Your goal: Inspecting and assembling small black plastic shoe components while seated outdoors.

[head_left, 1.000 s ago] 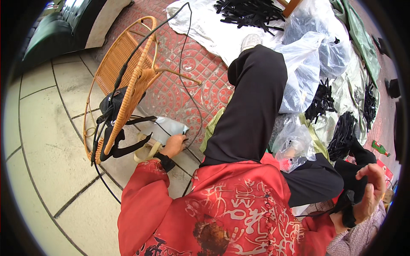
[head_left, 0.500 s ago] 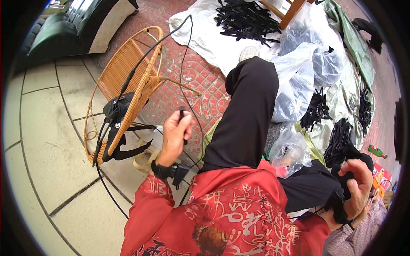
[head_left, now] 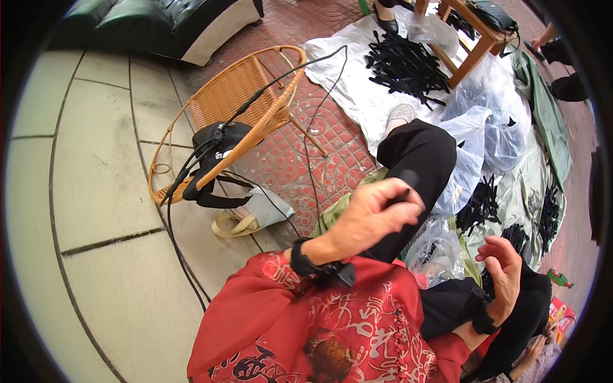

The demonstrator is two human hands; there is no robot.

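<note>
Over one leg (head_left: pixel 429 150), blurred black piece (head_left: pixel 404 194) pinched between left fingers (head_left: pixel 412 209), right fingers (head_left: pixel 502 247) apart

We can read no words or numbers here. Pale, character-like figures cover the red shirt (head_left: pixel 383 319); up and left of it, the black bag (head_left: pixel 211 135) bears a blurred white mark. Right of the shirt, the green bottle's (head_left: pixel 560 278) markings are too small for us.
</note>
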